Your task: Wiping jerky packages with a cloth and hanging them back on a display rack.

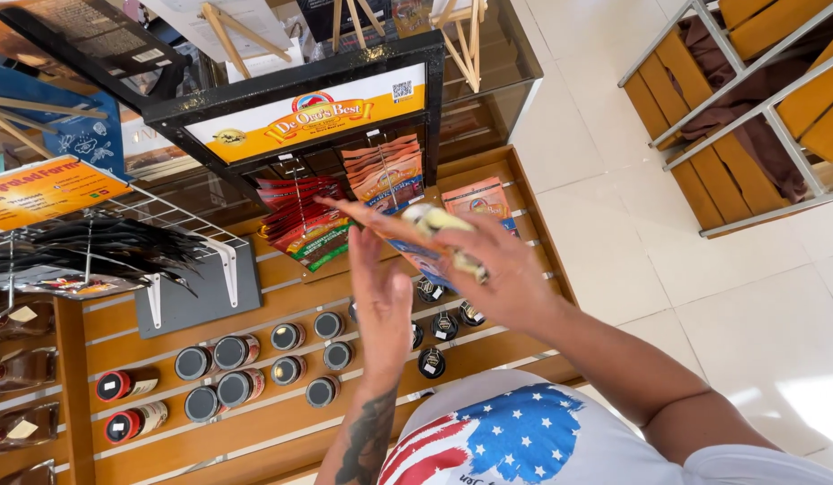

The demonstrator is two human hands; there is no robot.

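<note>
**A:** ok what's going on w/ the hands here? looking straight down at a shop display.

**B:** right hand (502, 269) is wrapped around a small pale bottle-ish thing (439, 224), fingers curled over it, held up in front of the wooden shelves (542, 233). Blurry tho, can't say exactly what it is. Left hand (380, 296) is open, flat, fingers pointing up, just beside the right, not gripping anything afaict.

**A:** why held up there?

**B:** my guess: it's level w/ the hanging snack packets (385, 175) on the black rack (299, 117), so prob close to where stuff hangs or sits. Open palm looks like it's steadying.

**A:** and below?

**B:** rows of dark-lidded jars (237, 350) on the shelf ledges, lids facing the cam, plus small black-capped jars (431, 362) nearer the hands. Ledges keep them lined up front-facing. Untouched rn.
</note>
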